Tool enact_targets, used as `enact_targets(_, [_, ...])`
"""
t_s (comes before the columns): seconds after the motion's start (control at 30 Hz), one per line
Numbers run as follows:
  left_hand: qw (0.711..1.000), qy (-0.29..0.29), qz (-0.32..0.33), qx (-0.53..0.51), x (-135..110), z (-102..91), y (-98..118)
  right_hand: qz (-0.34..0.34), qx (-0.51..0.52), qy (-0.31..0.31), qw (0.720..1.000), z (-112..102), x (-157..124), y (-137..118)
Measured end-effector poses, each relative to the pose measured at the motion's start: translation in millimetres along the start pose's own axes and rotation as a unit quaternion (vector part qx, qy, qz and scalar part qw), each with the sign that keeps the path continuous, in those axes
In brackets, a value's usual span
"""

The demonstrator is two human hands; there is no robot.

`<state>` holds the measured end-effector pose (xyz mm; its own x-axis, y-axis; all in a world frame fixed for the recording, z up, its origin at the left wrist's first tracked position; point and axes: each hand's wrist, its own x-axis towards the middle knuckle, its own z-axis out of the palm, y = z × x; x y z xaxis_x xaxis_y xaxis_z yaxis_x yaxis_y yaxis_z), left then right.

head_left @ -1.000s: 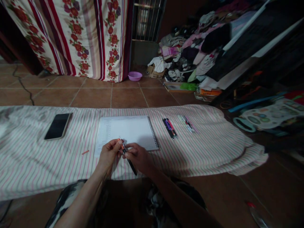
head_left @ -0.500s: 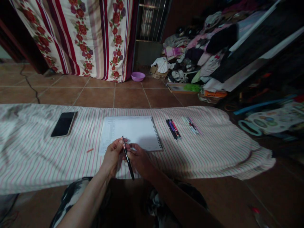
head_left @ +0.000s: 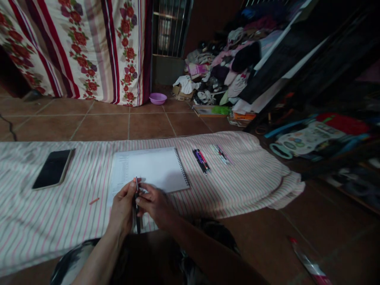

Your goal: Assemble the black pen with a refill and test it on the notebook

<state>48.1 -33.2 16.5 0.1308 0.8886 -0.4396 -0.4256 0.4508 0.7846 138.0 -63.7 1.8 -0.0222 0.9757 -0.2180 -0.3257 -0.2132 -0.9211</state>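
Both hands meet over the near edge of a white spiral notebook (head_left: 151, 168) that lies on a pink-striped cloth (head_left: 237, 182). My left hand (head_left: 123, 208) and my right hand (head_left: 154, 204) pinch a dark pen (head_left: 137, 206) between them, held almost upright with its orange end at the top. A small orange piece (head_left: 94, 201) lies on the cloth to the left of my hands.
A black phone (head_left: 52, 168) lies on the cloth at the left. Several pens (head_left: 202, 160) and more pens (head_left: 221, 153) lie right of the notebook. A purple bowl (head_left: 158, 98), a floral curtain (head_left: 74, 47) and a pile of clothes (head_left: 225, 67) stand beyond on the tiled floor.
The pen has turned from slanting to nearly upright between my hands. The view has swung to the right, so everything sits further left in the picture.
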Motion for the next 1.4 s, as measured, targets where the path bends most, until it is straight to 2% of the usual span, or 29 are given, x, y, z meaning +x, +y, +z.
enact_targets(0.13, [1.000,0.025,0.005,0.005,2,-0.1,-1,0.008,0.007,0.004,1.000,1,0,0])
enact_targets(0.3, [1.000,0.010,0.008,0.020,3,-1.6,-4,0.027,0.002,0.025,0.999,1,0,-3])
enact_targets(0.47, [0.999,0.023,0.037,0.022,4,-2.5,-1,0.036,0.013,0.036,0.999,4,7,0])
enact_targets(0.67, [0.999,-0.031,0.027,0.022,4,-9.5,4,0.033,0.007,0.032,0.999,6,19,9])
enact_targets(0.8, [0.999,-0.042,0.022,0.003,2,-13.2,4,0.036,0.000,0.036,0.999,8,25,14])
enact_targets(1.07, [0.997,0.023,0.075,-0.009,-1,-13.5,8,0.019,0.012,0.026,0.999,21,25,11])
enact_targets(1.27, [0.988,0.109,0.108,0.017,7,-24.6,9,0.026,0.026,0.001,0.999,25,26,13])
enact_targets(1.4, [0.986,0.121,0.113,0.013,11,-32.3,13,0.029,0.013,-0.011,0.999,27,24,12])
